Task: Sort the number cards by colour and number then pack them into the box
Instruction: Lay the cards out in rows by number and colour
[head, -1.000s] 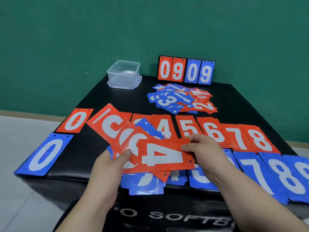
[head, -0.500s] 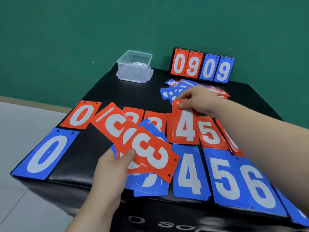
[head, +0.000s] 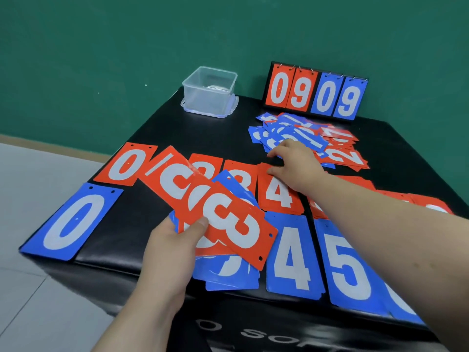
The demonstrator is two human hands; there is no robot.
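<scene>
My left hand [head: 175, 252] grips a fanned stack of red number cards [head: 210, 207] with a red 3 on top, held over blue cards at the table's front. My right hand [head: 294, 163] rests with relaxed fingers on the top edge of the red 4 card [head: 279, 196], which lies flat in the red row. Red cards 0 [head: 125, 165] and up lie in a back row, blue 0 [head: 72, 222], blue 4 [head: 291, 255] and blue 5 [head: 350, 270] in a front row. A loose pile of mixed cards [head: 312, 141] lies behind my right hand. The clear plastic box [head: 210, 91] stands at the back.
A flip scoreboard [head: 314, 94] reading 09 09 stands at the back right against the green wall. The black padded table [head: 193, 133] ends close to the blue row at the front; grey floor lies to the left.
My right hand carried the red 4 card from the stack in my left hand to the red row and laid it flat; its fingers have now loosened on the card's top edge.
</scene>
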